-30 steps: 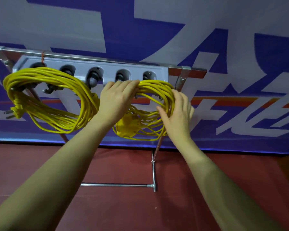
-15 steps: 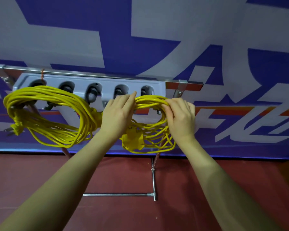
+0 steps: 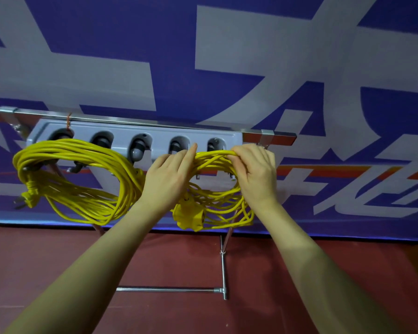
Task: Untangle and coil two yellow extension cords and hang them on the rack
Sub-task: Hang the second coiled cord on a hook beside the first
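Cords: two yellow extension cords, both coiled and both up on the grey rack (image 3: 155, 135).
Left cord (image 3: 77, 179): hangs in a wide loop from the hooks at the rack's left end; its plug (image 3: 29, 197) dangles at the lower left of the coil.
Right cord (image 3: 217, 186): its top strands lie bunched across the rack's right end, level with the two rightmost hooks; the loops sag below, and its yellow socket block (image 3: 191, 216) hangs at the bottom of the coil, between my wrists.
Left hand (image 3: 168, 179): my grip lies over the left side of the right cord's top bundle, fingers laid along the strands and mostly straight, index finger reaching up to the rack's face.
Right hand (image 3: 257, 171): my grip is curled over the right side of the same bundle, fingers wrapped round the top strands.
Rack: a grey strip with five recessed hooks, fixed under a metal bar (image 3: 135, 121) on a thin metal stand (image 3: 223, 268).
Backdrop: a blue and white banner (image 3: 227, 56) behind the rack, with a dark red floor (image 3: 58, 256) below.
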Tool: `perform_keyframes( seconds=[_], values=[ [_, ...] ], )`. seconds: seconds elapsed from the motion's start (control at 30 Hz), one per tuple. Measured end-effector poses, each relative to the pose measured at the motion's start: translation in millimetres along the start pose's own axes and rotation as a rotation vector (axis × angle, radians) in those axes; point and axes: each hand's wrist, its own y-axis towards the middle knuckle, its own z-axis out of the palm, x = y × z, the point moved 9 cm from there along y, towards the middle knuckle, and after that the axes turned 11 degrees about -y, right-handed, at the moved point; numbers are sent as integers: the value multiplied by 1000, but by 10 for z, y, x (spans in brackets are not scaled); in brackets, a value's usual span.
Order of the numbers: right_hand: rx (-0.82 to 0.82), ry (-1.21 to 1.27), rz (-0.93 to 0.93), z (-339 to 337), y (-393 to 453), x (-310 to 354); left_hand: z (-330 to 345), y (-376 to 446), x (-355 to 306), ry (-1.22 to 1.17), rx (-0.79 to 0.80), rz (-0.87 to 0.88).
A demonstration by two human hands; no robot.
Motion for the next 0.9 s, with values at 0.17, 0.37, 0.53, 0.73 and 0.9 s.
perform_keyframes(
  seconds=[0.17, 0.37, 0.53, 0.73, 0.9],
  values=[
    [47, 73, 127, 151, 155, -175, -20, 160, 135, -61, 44, -140],
    [53, 159, 195, 260, 6, -314, -4, 248, 131, -297, 95, -204],
    [270, 238, 279, 382, -208, -342, 114, 114, 95, -314, 230, -204],
    [363, 193, 147, 327, -318, -272, 90, 148, -9, -192, 182, -185],
    [140, 158, 111, 171, -248, -402, 47, 247, 90, -229, 109, -60]
  ],
)
